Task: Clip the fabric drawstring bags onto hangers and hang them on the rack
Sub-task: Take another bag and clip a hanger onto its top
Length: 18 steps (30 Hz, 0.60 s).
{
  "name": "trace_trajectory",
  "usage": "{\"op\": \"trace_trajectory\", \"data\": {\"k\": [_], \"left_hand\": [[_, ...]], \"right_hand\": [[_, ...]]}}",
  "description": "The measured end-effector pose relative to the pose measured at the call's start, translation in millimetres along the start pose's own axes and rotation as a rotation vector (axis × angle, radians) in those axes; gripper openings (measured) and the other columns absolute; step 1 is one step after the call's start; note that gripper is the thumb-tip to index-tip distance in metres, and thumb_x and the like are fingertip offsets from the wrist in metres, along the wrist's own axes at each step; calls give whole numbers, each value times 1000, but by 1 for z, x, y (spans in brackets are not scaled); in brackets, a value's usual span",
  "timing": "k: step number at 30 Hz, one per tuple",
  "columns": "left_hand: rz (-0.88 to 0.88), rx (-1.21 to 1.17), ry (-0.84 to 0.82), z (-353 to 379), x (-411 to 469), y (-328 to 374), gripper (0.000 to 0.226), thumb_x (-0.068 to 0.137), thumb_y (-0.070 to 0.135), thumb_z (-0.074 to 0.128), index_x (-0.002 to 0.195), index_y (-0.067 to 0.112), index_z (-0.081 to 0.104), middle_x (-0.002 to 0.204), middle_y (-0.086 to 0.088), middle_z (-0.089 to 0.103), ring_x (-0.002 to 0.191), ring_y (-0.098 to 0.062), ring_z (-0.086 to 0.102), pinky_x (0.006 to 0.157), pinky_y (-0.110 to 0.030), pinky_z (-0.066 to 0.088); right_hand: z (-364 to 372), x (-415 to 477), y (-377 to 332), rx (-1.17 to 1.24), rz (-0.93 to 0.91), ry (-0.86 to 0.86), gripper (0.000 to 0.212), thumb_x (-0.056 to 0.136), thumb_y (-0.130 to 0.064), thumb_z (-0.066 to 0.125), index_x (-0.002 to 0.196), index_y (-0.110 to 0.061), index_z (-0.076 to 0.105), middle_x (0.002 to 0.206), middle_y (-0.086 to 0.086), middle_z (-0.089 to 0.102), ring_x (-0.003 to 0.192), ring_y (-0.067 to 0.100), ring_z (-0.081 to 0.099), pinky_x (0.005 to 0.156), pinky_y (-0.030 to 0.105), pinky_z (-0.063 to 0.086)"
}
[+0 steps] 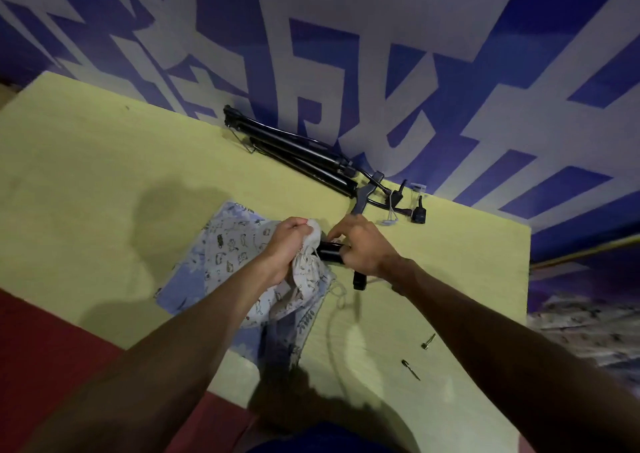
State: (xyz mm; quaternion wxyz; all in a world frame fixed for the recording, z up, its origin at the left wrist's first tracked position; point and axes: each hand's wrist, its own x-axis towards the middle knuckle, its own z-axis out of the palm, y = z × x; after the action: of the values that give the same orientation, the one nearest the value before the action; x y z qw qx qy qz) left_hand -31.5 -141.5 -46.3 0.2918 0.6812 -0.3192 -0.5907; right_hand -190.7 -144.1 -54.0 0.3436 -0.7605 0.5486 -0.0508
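Several printed fabric drawstring bags (pixel 228 251) lie in a loose pile on the yellow-green table (pixel 86 175). My left hand (pixel 289 244) grips the bunched top of a white printed bag (pixel 308 272) lifted off the pile. My right hand (pixel 363 244) grips a black clip hanger (pixel 330 255) right beside that bag's top; the clip touches the fabric. A second black clip of the hanger (pixel 359 281) pokes out below my right wrist. A white drawstring (pixel 337 290) trails from the bag onto the table.
A folded black rack or stand (pixel 294 147) with loose black parts (pixel 417 213) lies along the table's far edge against the blue and grey wall. Two small screws or bits (pixel 427 342) (pixel 410 369) lie near the front right. Red floor shows at the left.
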Motion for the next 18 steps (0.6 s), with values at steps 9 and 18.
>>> {"op": "trace_trajectory", "data": {"k": [9,18], "left_hand": [[64,200,20,2,-1,-8,30,92,25,56,115,5,56,100,0,56,96,-16,51,80,-28,40],[170,717,163,-16,9,-21,18,97,17,46,106,6,57,90,-6,55,75,-24,54,73,-36,51]], "right_hand": [[17,-2,-9,250,39,-95,18,85,-19,68,89,-2,74,76,-6,60,85,16,55,93,28,35],[-6,-12,12,839,265,-7,15,82,5,59,79,-8,53,64,14,65,53,13,59,57,24,47]]}}
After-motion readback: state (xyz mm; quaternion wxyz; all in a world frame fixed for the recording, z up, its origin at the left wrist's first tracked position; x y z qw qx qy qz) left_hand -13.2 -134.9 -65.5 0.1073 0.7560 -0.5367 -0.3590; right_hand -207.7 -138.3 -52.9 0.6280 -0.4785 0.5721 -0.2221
